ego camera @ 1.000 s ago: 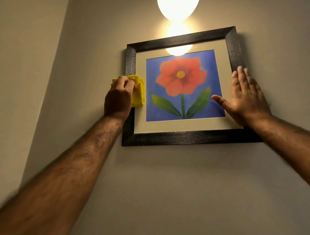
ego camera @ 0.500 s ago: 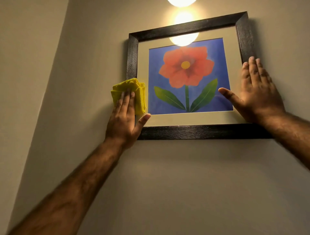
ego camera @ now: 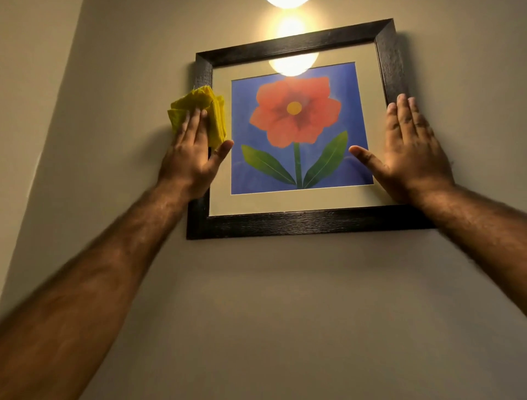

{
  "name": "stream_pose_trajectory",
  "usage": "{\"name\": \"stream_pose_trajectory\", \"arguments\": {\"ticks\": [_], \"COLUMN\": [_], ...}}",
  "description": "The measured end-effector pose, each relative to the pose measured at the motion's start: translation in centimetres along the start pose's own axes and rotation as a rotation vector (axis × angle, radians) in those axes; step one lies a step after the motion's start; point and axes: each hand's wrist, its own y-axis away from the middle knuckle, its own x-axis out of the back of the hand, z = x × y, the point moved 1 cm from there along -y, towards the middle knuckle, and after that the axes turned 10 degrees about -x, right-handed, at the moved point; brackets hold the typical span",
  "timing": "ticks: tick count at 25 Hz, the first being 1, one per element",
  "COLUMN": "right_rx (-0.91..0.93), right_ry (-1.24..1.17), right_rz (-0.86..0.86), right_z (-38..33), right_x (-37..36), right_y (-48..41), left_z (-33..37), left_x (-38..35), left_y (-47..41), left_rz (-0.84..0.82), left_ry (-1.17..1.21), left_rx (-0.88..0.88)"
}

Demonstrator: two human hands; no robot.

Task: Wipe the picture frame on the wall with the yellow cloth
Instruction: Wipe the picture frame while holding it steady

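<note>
A dark wooden picture frame hangs on the beige wall, holding a print of a red flower on blue behind glass. My left hand presses a folded yellow cloth flat against the frame's left side, fingers extended over the cloth, thumb spread onto the mat. My right hand lies flat and open against the frame's right side, fingers pointing up, thumb on the glass. The cloth hides part of the left frame bar.
A lit wall lamp glows just above the frame and reflects in the glass near the top. A wall corner runs down the left. Bare wall lies below the frame.
My left hand first slid the cloth down the left bar with fingers opening flat, then moved back up to mid-height. My right hand stayed on the right side. The view shifted slightly.
</note>
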Motion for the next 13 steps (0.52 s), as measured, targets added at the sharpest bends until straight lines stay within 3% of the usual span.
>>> {"name": "stream_pose_trajectory", "arguments": {"ticks": [8, 13], "right_rx": [-0.009, -0.008], "right_ry": [-0.016, -0.009], "right_rz": [0.005, 0.005], "right_z": [-0.1, -0.1], "right_x": [0.0, 0.0], "right_y": [0.2, 0.2], "left_z": [3.4, 1.5], "left_x": [-1.1, 0.1], "left_y": [13.3, 4.0], "left_rz": [-0.048, -0.033], "left_ry": [0.007, 0.012], "left_rx": [0.027, 0.056]}}
